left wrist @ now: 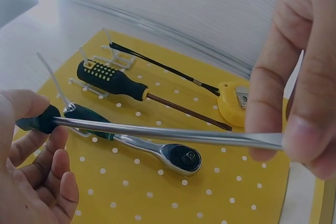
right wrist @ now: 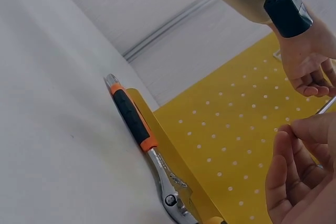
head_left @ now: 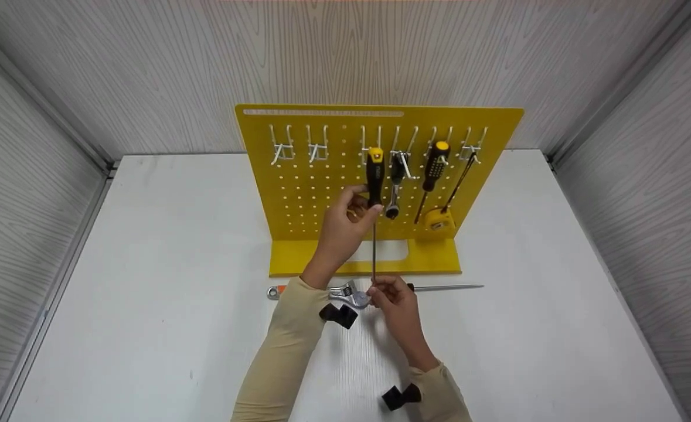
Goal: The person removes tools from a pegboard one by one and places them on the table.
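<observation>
A screwdriver with a black and yellow handle (head_left: 375, 176) stands upright in front of the yellow pegboard (head_left: 316, 205). My left hand (head_left: 345, 225) pinches the lower end of its handle between thumb and fingers. At the bottom, my right hand (head_left: 397, 305) pinches the flat tip; the left wrist view shows the bare shaft (left wrist: 173, 134) spanning both hands. Below them on the table lies an adjustable wrench (right wrist: 136, 119) with an orange and black grip. A second screwdriver (head_left: 448, 288) lies there too, its handle mostly hidden behind my right hand.
On the pegboard's hooks hang a ratchet wrench (left wrist: 181, 158), another screwdriver (left wrist: 113, 80) and a yellow tape measure (left wrist: 231, 103) on a black strap. Two hook pairs at the left, including one hook (head_left: 281, 152), hold nothing. Wood-grain panels enclose the white table (head_left: 175, 264).
</observation>
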{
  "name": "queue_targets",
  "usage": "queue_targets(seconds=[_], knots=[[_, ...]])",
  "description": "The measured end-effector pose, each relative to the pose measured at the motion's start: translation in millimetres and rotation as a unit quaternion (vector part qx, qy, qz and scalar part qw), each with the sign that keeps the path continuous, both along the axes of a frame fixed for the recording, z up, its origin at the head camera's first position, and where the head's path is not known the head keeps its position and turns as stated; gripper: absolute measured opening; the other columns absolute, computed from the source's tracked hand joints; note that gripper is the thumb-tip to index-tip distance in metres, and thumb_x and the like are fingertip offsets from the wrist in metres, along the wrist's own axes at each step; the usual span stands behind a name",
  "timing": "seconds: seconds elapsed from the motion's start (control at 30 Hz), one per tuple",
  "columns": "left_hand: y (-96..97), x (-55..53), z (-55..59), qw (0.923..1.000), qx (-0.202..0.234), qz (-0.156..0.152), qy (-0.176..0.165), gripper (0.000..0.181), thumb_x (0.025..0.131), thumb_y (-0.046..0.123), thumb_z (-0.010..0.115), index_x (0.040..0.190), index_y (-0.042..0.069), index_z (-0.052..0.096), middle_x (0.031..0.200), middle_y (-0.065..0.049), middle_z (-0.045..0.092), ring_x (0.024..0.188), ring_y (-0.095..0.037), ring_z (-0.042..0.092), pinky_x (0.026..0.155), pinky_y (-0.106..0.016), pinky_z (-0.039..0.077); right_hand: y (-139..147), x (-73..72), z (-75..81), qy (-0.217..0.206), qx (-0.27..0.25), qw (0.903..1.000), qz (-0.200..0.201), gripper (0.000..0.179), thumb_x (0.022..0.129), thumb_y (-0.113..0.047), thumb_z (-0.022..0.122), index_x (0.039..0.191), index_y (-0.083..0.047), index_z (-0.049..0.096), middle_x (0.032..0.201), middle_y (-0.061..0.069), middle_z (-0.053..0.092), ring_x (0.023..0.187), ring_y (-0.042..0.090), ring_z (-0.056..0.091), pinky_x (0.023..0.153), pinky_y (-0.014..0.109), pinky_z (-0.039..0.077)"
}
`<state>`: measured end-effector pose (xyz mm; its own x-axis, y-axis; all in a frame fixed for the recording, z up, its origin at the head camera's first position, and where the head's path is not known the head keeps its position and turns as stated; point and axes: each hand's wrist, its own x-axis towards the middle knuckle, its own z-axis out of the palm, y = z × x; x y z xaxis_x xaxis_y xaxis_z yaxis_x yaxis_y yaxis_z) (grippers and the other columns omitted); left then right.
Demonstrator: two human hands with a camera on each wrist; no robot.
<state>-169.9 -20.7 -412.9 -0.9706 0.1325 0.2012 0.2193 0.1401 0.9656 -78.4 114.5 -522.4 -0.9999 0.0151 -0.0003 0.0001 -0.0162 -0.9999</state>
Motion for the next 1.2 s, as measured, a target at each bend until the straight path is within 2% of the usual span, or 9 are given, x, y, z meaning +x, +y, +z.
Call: queue_targets(seconds=[0.23,0.37,0.47,0.77,1.03,1.2], knots=[[-0.5,2.1,0.6,0.9999,-0.006,0.003,0.010,0.036,0.092,0.021,0.065,0.123,0.006,0.056,0.100,-0.012,0.063,0.088,-0.019,0.055,0.079,-0.032,0.046,0.6,4.2,2.2,-0.002,-0.004,0.9999,0.010,0.024,0.090,0.002,0.061,0.109,0.014,0.055,0.084,0.000,0.063,0.074,0.014,0.061,0.068,0.026,0.053],[-0.6,2.8,0.8,0.9999,-0.008,0.002,0.014,0.035,0.092,0.021,0.065,0.122,0.006,0.057,0.100,-0.011,0.064,0.088,-0.018,0.055,0.077,-0.029,0.045,1.7,7.3,4.4,0.001,-0.010,0.9998,0.020,0.023,0.089,-0.001,0.064,0.107,0.012,0.056,0.083,-0.003,0.064,0.072,0.009,0.060,0.069,0.028,0.054],[-0.1,3.9,3.0,0.9998,-0.009,-0.001,0.015,0.035,0.092,0.021,0.065,0.122,0.005,0.057,0.098,-0.012,0.065,0.087,-0.018,0.056,0.078,-0.031,0.047,3.2,10.1,7.2,-0.002,-0.022,0.9995,0.024,0.025,0.088,-0.002,0.066,0.106,0.012,0.056,0.084,-0.003,0.064,0.072,0.007,0.060,0.069,0.027,0.054],[0.2,7.8,8.8,0.9996,-0.012,-0.005,0.024,0.035,0.091,0.019,0.065,0.121,0.002,0.057,0.096,-0.014,0.065,0.086,-0.020,0.057,0.080,-0.038,0.049,6.1,17.6,14.8,-0.007,-0.024,0.9991,0.033,0.031,0.089,-0.003,0.066,0.108,0.016,0.052,0.085,-0.003,0.064,0.075,0.011,0.061,0.070,0.025,0.054],[-0.7,12.9,12.5,0.9994,-0.015,-0.007,0.029,0.034,0.090,0.019,0.066,0.120,0.003,0.058,0.096,-0.013,0.065,0.085,-0.019,0.056,0.075,-0.029,0.046,6.2,18.3,14.7,-0.012,-0.030,0.9991,0.028,0.030,0.088,-0.003,0.066,0.107,0.015,0.053,0.085,-0.002,0.064,0.074,0.011,0.061,0.071,0.028,0.054],[-2.7,17.1,13.1,0.9991,-0.015,-0.012,0.037,0.035,0.090,0.020,0.065,0.120,0.004,0.058,0.096,-0.013,0.064,0.086,-0.018,0.055,0.076,-0.033,0.046,6.6,19.7,13.7,-0.004,-0.027,0.9993,0.026,0.029,0.088,-0.001,0.066,0.107,0.016,0.053,0.085,-0.004,0.064,0.072,0.008,0.059,0.069,0.026,0.054]])
